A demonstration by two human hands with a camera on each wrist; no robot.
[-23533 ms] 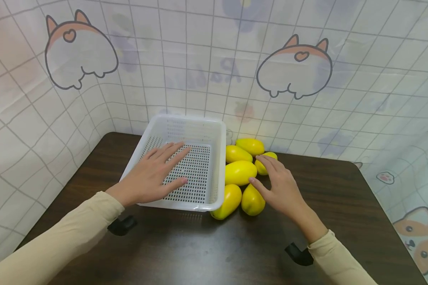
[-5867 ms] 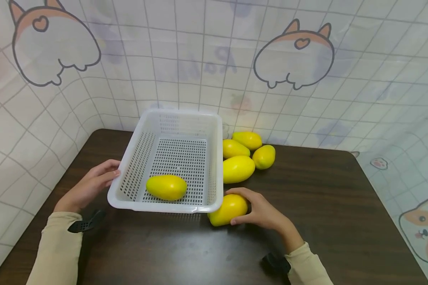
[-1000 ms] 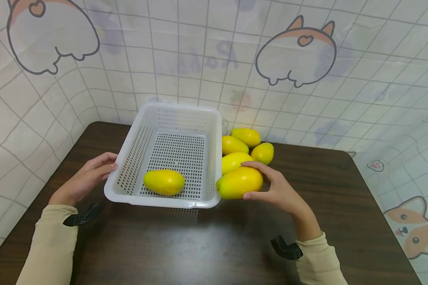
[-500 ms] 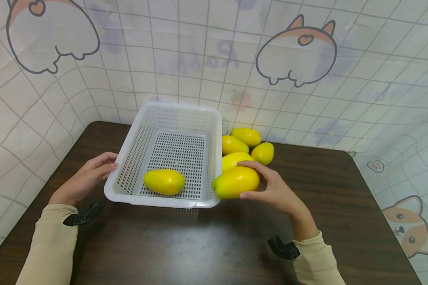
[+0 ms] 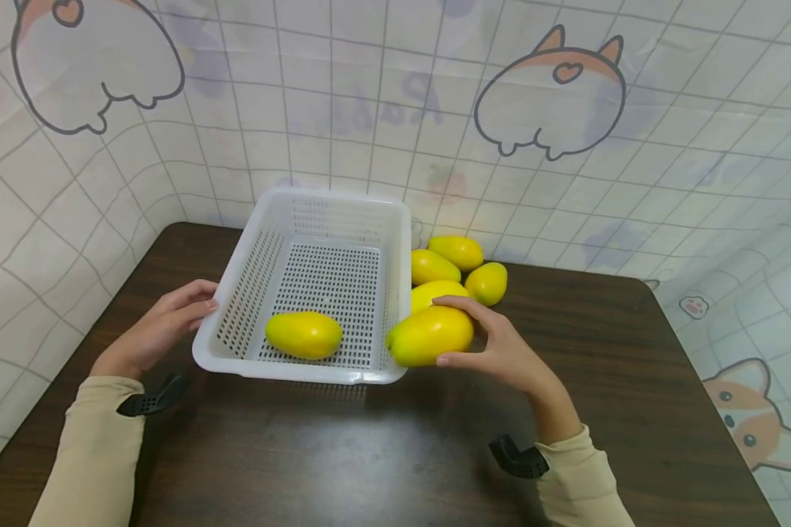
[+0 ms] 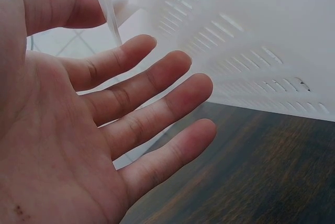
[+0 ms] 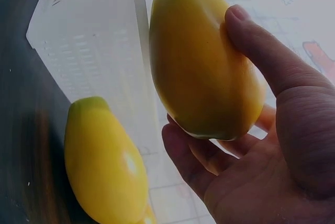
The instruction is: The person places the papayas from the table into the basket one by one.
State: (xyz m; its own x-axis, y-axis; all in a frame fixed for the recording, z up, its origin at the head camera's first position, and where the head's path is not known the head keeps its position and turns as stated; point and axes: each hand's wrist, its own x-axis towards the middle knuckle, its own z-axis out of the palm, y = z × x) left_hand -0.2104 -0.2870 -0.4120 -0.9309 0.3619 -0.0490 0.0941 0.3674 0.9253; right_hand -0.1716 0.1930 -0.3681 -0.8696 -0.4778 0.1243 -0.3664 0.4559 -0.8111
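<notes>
One gripping hand: your right hand [image 5: 510, 355], right of centre in the head view, pinches the held fruit [image 5: 431, 337], thumb along its near side, fingers curled round its far side.
Held fruit: yellow, greener at its left end, seemingly off the desk [image 5: 369, 454] and overlapping the lower right corner of the white basket [image 5: 296, 373]; you cannot tell whether they touch.
Grip on the fruit: the step in hand looks like getting it past the rim; its skin looks smooth and may slip, so squeeze evenly and raise the left end well clear before you go sideways.
Bracing hand: your left hand [image 5: 161, 326], left of centre, has its fingers spread and nearly straight, thumb at the rim; a light steadying touch should be enough.
Basket wall: the right wall [image 5: 403, 278] is the main obstacle, standing just left of your fruit.
Basket floor: one yellow fruit [image 5: 303, 335] lies on its side near the lower edge; avoid bumping it.
Desk fruit: four more cluster upper right of the basket, the rearmost [image 5: 458, 252] near the patterned cloth [image 5: 369, 88]; the nearest [image 5: 438, 294] sits just behind yours, so a low swing could roll it.
Right wrist: mind the black strap piece [image 5: 519, 457] when you reach across.
</notes>
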